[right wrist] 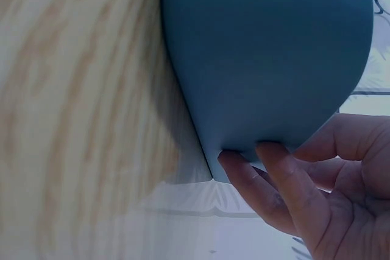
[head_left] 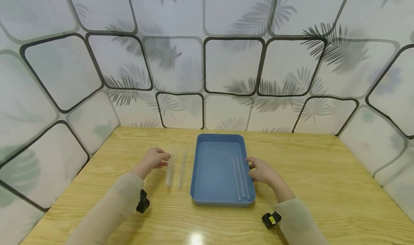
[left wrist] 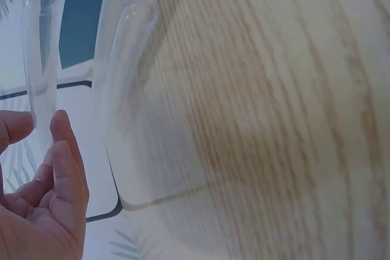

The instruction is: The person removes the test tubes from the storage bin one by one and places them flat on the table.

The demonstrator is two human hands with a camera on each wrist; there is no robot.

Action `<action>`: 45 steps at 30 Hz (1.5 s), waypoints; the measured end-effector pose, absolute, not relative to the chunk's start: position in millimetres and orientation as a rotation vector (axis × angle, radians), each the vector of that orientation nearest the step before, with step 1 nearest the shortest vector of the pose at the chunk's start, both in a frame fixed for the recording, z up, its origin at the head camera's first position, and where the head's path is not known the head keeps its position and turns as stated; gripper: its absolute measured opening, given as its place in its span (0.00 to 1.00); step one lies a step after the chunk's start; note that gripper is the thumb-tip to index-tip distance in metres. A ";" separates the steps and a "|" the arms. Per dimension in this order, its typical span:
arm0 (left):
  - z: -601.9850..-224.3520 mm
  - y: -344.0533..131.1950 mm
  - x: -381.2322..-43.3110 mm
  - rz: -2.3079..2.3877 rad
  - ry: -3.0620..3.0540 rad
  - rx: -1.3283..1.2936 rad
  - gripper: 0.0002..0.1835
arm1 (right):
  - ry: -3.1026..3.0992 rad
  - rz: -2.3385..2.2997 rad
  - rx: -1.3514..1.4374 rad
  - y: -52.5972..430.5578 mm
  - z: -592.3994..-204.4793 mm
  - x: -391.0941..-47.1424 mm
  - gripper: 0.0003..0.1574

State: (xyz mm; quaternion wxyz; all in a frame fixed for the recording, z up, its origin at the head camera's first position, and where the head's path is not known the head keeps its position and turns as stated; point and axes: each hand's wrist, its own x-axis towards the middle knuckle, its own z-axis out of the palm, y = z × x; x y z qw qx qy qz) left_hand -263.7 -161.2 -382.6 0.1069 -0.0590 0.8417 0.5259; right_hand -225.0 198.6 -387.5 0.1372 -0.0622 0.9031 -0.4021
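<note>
My left hand (head_left: 154, 159) pinches a clear test tube (left wrist: 42, 47) between thumb and fingers, its rounded end pointing away from the hand in the left wrist view. Close beside it, more clear tubes (left wrist: 130, 38) lie on the table, one of them (head_left: 182, 170) apart and nearer the tray. A blue rectangular tray (head_left: 211, 166) stands in the middle. Along its right side, inside, rest three clear tubes (head_left: 240, 180) side by side. My right hand (head_left: 261, 170) grips the tray's right wall, with fingertips (right wrist: 271, 150) against the outside and the thumb at the rim.
The light wood table (head_left: 307, 166) runs back to a patterned cloth wall (head_left: 233, 65) that also closes in both sides. Black wrist cameras (head_left: 142, 201) are strapped to both forearms.
</note>
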 end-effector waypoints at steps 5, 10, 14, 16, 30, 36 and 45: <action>-384.2 -164.6 -266.1 1.510 2.527 -0.198 0.12 | 2.610 -1.181 -0.194 198.4 -387.5 -224.1 0.35; -387.1 -168.5 -269.9 1.429 2.603 -0.216 0.12 | 2.615 -1.186 -0.208 198.1 -388.1 -224.7 0.35; -387.7 -169.6 -272.6 1.357 2.660 -0.201 0.12 | 2.618 -1.185 -0.207 197.9 -388.0 -225.1 0.34; -386.8 -169.8 -272.9 1.315 2.688 -0.169 0.12 | 2.619 -1.187 -0.204 197.8 -388.0 -225.2 0.34; -385.1 -162.6 -274.1 0.990 2.856 -0.102 0.08 | 2.626 -1.186 -0.174 198.1 -389.6 -226.0 0.35; -388.6 -160.0 -275.5 0.935 2.882 -0.090 0.09 | 2.633 -1.173 -0.158 198.2 -389.5 -225.6 0.35; -388.5 -155.7 -274.5 0.827 2.914 -0.111 0.10 | 2.629 -1.174 -0.168 198.8 -389.4 -224.9 0.35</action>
